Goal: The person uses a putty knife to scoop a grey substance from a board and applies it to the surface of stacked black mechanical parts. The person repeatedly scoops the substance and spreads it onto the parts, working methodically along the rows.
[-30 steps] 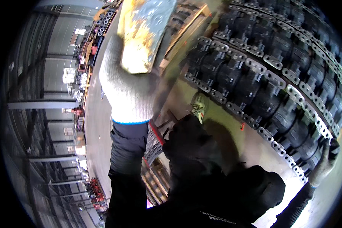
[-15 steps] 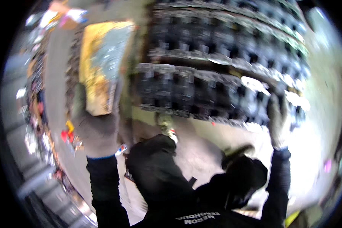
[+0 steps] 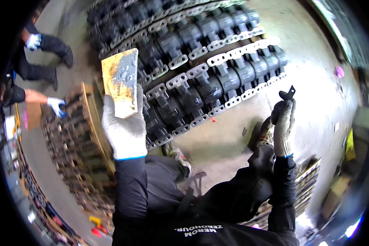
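Note:
My left hand [image 3: 125, 131], in a pale knit glove, grips the lower end of a flat board [image 3: 120, 82]. Yellow-brown stains and a smear of dark grey paste cover the board's face. In my right hand [image 3: 283, 127], also gloved, the fingers are closed round a small dark flat tool [image 3: 290, 93] with a pointed, holed tip sticking up; its exact kind I cannot make out. Ahead of both hands lie rows of black metal castings [image 3: 209, 88] with pale, holed flanges at their ends. The board hides part of the near rows.
At left stands a stack of rusty brown parts [image 3: 69, 139] beside a wooden board edge [image 3: 95, 119]. Another person's gloved hand [image 3: 56, 105] rests near that stack, and a second gloved hand [image 3: 33, 42] shows farther up. A slatted pallet [image 3: 305, 180] lies at lower right.
My view has turned, so the castings now run diagonally. My right hand has come away from the near row's right end. The board stays in my left hand.

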`<state>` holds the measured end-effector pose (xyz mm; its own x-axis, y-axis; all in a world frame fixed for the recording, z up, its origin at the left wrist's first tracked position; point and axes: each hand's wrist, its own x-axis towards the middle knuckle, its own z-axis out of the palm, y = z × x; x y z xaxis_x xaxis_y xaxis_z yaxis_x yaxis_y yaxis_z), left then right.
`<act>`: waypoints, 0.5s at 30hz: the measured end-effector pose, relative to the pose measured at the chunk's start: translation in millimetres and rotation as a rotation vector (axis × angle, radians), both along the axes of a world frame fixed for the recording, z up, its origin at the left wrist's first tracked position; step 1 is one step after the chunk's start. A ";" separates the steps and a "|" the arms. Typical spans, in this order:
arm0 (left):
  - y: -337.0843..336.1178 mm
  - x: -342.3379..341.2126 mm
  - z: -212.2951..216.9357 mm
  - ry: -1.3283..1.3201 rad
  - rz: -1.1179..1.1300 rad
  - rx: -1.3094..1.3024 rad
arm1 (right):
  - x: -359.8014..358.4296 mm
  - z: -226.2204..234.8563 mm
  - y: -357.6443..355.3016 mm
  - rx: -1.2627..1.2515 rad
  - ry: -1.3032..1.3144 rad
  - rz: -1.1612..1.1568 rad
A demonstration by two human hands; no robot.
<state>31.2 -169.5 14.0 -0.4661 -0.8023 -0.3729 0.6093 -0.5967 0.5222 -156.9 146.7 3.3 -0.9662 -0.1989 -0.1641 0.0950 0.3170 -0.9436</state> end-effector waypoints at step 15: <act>80.8 197.2 53.5 0.207 -0.233 -0.334 | 233.2 130.6 105.9 -0.231 0.499 -0.183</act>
